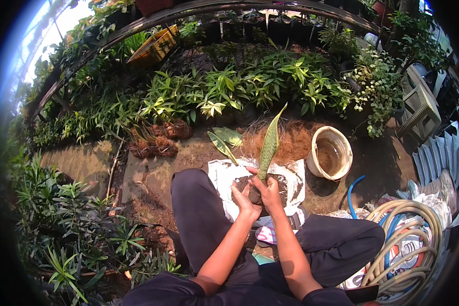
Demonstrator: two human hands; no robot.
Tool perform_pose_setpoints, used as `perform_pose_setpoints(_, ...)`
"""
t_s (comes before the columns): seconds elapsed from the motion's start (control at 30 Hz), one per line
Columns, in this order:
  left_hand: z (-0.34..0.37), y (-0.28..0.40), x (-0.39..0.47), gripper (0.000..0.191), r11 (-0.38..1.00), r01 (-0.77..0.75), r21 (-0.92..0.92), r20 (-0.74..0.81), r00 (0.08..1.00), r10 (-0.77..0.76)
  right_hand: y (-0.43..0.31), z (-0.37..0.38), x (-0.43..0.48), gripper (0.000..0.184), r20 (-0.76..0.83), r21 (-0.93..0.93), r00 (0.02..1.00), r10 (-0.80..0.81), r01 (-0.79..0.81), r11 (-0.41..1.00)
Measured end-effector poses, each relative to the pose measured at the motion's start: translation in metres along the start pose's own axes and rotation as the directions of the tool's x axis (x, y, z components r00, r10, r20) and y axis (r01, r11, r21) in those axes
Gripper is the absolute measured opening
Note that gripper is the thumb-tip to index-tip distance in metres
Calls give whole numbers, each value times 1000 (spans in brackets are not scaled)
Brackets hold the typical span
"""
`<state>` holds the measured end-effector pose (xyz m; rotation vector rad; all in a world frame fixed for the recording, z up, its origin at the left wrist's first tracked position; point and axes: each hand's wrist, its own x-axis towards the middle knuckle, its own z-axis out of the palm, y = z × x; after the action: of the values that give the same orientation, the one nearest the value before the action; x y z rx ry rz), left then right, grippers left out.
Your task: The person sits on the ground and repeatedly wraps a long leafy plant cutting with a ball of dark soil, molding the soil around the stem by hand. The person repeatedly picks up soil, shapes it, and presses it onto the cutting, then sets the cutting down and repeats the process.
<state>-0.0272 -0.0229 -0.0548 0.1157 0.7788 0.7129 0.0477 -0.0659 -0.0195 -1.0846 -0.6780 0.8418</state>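
Between my two hands is a ball of dark soil with a mottled snake plant leaf standing up from it, tilted slightly right. My left hand cups the ball from the left and below. On the other side, my right hand wraps the soil near the leaf's base. Under both hands lies a white plastic sack spread on the ground, with loose dark soil on it. Cut leaf pieces rest just beyond the sack, beside a heap of brown coconut fibre.
A cream bucket stands right of the sack. Several fibre-wrapped root balls sit to the left. Coiled beige hose and a blue hose piece lie at right. Leafy plants line the far side, with a yellow crate behind.
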Motion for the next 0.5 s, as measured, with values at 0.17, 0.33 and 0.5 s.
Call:
perform_pose_setpoints(0.17,17,1,-10,75,964,-209,-162,-119,974,191,8,11,-11,25,60,298,989,136,-147,943)
perform_pose_setpoints(0.33,28,4,-26,80,966,-259,-26,-228,942,246,33,11,-7,39,-223,276,935,276,-211,938)
perform_pose_setpoints(0.5,8,1,-6,77,955,-263,-138,-101,963,250,32,9,-2,43,-300,59,918,260,-254,965)
